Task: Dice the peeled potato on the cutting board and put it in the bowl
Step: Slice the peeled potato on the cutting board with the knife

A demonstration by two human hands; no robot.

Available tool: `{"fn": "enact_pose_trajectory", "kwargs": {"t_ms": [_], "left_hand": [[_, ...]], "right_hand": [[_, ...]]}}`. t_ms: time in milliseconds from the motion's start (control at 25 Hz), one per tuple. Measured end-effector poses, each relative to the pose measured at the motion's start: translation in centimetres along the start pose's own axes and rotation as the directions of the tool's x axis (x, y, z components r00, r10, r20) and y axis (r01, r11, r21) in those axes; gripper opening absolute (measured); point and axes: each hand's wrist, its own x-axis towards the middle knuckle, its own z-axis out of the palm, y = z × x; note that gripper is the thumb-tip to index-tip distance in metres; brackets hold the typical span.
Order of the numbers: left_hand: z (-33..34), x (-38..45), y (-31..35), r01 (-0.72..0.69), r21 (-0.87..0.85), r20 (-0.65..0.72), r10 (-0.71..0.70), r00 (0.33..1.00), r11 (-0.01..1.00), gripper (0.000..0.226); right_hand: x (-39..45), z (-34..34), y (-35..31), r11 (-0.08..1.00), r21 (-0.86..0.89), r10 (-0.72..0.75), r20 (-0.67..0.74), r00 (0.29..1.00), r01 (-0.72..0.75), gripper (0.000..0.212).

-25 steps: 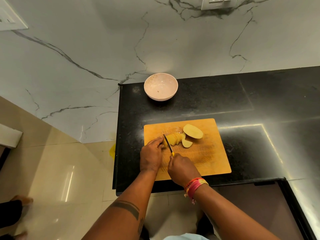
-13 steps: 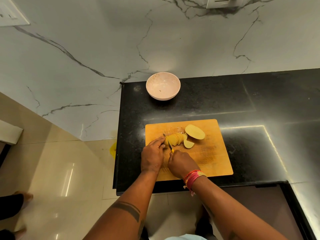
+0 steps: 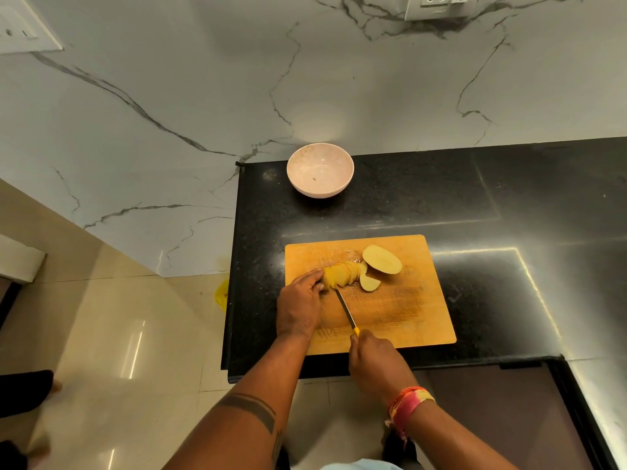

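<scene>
A wooden cutting board (image 3: 407, 310) lies on the black counter. On it a row of thin potato slices (image 3: 341, 273) leans together, and my left hand (image 3: 300, 301) holds the row's left end with curled fingertips. A separate potato half (image 3: 381, 259) lies cut face up at the back right, with a smaller slice (image 3: 369, 282) beside it. My right hand (image 3: 376, 362) grips the yellow handle of a small knife (image 3: 346, 310); the blade points up-left, its tip at the near side of the slices. The pale bowl (image 3: 320, 169) stands behind the board, with nothing in it.
The black counter (image 3: 492, 198) ends at a left edge just beside the board and at a front edge under my wrists. A marble wall (image 3: 203, 96) rises behind the bowl, with a socket (image 3: 437, 5) above. Beige floor tiles (image 3: 101, 334) lie to the left.
My right hand has drawn back toward me with the knife, so the whole blade now shows in front of the slices. My left hand stays on the slices.
</scene>
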Motion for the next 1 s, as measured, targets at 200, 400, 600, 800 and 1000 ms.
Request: {"fn": "enact_pose_trajectory", "kwargs": {"t_ms": [200,400,600,800,1000], "left_hand": [[-0.2,0.0,0.2,-0.010,-0.004,-0.007,0.009,1.000,1.000,0.033],[-0.3,0.2,0.0,-0.001,-0.018,0.006,0.001,1.000,1.000,0.033],[-0.3,0.4,-0.2,-0.007,-0.011,0.015,0.008,1.000,1.000,0.031],[-0.3,0.5,-0.5,-0.029,-0.003,0.021,0.029,0.999,1.000,0.030],[-0.1,0.2,-0.2,0.011,-0.020,0.011,-0.010,1.000,1.000,0.031]], "right_hand": [[1.9,-0.6,-2.6,0.997,-0.009,-0.079,-0.089,0.993,0.078,0.028],[3.6,-0.5,-3.8,0.998,-0.032,-0.060,-0.074,0.995,0.058,0.031],[4.8,-2.0,-5.0,0.998,-0.035,-0.056,0.016,0.998,0.056,0.031],[6.9,-4.0,-7.2,0.973,-0.165,-0.141,0.140,0.980,0.163,0.034],[6.5,-3.1,-6.5,0.985,-0.156,-0.044,0.144,0.989,0.067,0.034]]}}
